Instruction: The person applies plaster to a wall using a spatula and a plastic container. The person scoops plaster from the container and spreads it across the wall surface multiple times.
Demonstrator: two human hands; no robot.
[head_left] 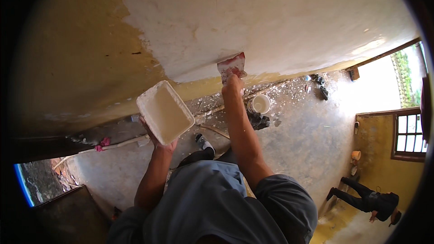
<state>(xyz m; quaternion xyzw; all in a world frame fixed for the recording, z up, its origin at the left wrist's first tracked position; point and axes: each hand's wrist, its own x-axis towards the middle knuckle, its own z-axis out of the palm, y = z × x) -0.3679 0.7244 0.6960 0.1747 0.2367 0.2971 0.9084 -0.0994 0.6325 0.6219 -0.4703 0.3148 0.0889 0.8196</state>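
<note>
Wide across my view runs a wall [280,13], smeared off-white over most of its right side and bare yellow at the left, where the coat ends in a ragged edge. Below it, the grey floor [307,131] is littered with white flecks near the foot of the wall.

From my camera I look down into a pale tub [145,106] with rounded corners, its rim crusted; a smooth, cream-coloured mix lies inside. On the floor just beyond the right forearm stands a white bucket [252,105], mouth up, its inside pale; I cannot tell how much is in it. Dark crumpled plastic [260,121] lies beside it. Farther off, an orange container [356,155] sits near another wall, and I cannot see into it.

The left hand [165,143] holds the tub from below and outside, palm near its lower corner, fingers along its left side, elbow bent. The right arm reaches well forward, nearly straight; the right hand [233,82] is closed round a scraper [231,63], whose broad, red-and-white smeared blade is up at the coated wall, near its lower yellow strip. Off to the right, another person [382,203] in dark clothes stands apart
</note>
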